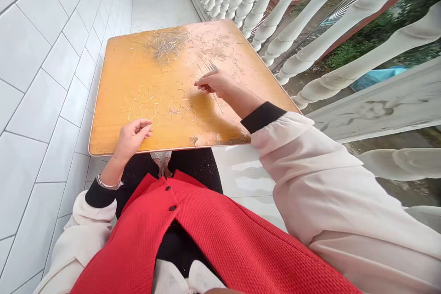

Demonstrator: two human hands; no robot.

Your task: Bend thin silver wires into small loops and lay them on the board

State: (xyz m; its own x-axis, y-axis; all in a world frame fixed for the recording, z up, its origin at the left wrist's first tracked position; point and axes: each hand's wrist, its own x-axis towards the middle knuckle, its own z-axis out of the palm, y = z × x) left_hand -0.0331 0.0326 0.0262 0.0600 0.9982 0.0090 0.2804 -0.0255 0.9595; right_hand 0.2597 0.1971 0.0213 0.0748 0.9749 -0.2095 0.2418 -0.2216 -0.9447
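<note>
The person's right hand (214, 83) hangs over the middle of the table (110, 121), its thumb and fingers drawn together on a few long straight wires (217, 102). The right grip looks clamped on them, though the strands are so thin that the exact hold is hard to make out. The wires run diagonally past the hand, and their lower ends lie close to the tabletop.

The left hand (132, 140) sits over the table's near edge, its grip curled and fingers together, with nothing visible in it. A metal bracelet (109, 183) circles that wrist.

Between the hands and a little nearer the left one, thin wire rings (158, 103) lie flat in loose, overlapping rows. Farther away, near the top of the table, lies a silvery tangle of wire (167, 46), with fine loose loops scattered around it and across the surface. The table has a worn orange-yellow wooden top with a chipped patch (193, 140) by its near edge.

The person wears a red textured waistcoat (213, 243) with dark buttons over cream sleeves with black cuffs (263, 116). A white tiled wall (44, 78) runs along the left side of the table, and white balusters (330, 32) stand along the right.
</note>
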